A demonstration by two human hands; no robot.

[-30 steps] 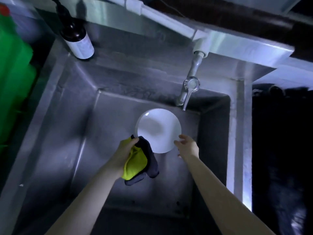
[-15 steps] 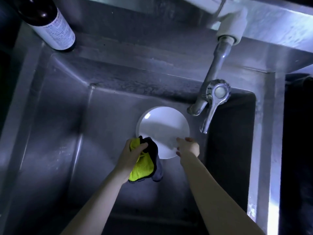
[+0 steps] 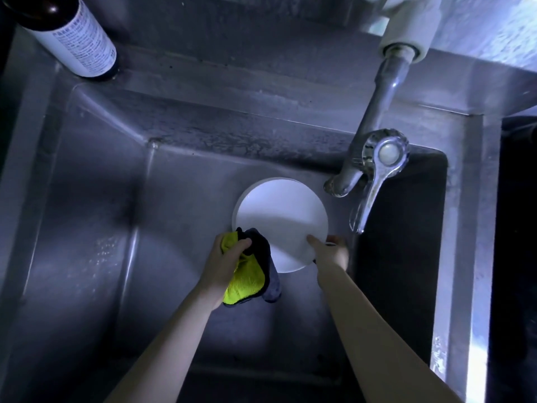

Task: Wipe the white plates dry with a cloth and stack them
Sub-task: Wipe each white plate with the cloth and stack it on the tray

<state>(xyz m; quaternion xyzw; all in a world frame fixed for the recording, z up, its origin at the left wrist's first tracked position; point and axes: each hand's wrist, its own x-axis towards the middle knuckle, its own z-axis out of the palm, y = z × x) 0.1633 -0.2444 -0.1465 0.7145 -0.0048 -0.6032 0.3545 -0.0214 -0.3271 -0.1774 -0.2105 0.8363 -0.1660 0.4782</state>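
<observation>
Now my right hand [image 3: 331, 253] pinches the round white plate [image 3: 280, 219] at its rim, with the thumb on the upper face and the fingers under it. The plate is tilted over the steel sink basin [image 3: 87, 228], just below and left of the chrome faucet [image 3: 374, 170]. My left hand [image 3: 223, 263] is closed around a bunched yellow and dark grey cloth [image 3: 247, 282], which touches the plate's edge on the side away from the faucet. A dark glass bottle with a white label [image 3: 75, 39] stands well left of the faucet, at the basin's back rim.
</observation>
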